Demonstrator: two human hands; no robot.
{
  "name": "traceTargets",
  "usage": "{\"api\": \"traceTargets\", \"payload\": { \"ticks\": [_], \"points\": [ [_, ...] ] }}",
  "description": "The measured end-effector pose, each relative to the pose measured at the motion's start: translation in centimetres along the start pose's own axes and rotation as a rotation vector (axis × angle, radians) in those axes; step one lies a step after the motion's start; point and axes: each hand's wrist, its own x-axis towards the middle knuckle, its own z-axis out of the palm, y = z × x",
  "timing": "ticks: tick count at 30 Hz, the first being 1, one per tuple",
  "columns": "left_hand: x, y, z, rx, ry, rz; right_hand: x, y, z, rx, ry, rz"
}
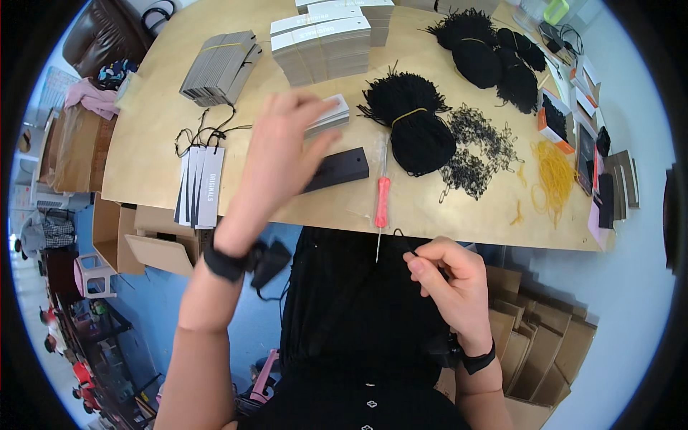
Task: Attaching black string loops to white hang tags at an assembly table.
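Observation:
My left hand [279,143] is over the table, slightly blurred, thumb and fingers apart. Beside its fingertips stands a small stack of white tags [331,115]. Partly under the hand lies a black tag or block [345,167]. Just past the table's front edge, my right hand [451,283] pinches a thin black cord [401,235] whose end curls upward. A red-handled tool [382,204] with a thin metal shaft lies across the edge, its tip over my lap. To the left are several fanned tags [202,186] with black cords tied on.
Bundled black cords [419,132] lie right of centre, next to loose dark metal pins [476,154] and yellow rubber bands [555,179]. Banded grey tag stacks [221,68] and white tag stacks [320,50] stand at the back. Cardboard boxes [154,236] are below the table.

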Motion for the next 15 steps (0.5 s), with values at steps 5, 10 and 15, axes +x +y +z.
{"api": "traceTargets", "payload": {
  "ticks": [5,10,15],
  "points": [
    [1.3,-5.1,1.5,-0.019,-0.189,-0.221,-0.8,0.4,-0.6,-0.074,-0.018,-0.085],
    [0.9,-3.4,-0.1,0.051,-0.041,-0.086,-0.9,0.9,-1.0,-0.054,-0.003,-0.08],
    [-1.3,0.6,-1.0,0.038,-0.183,0.005,-0.7,0.9,-1.1,-0.078,-0.021,-0.07]
  ]
}}
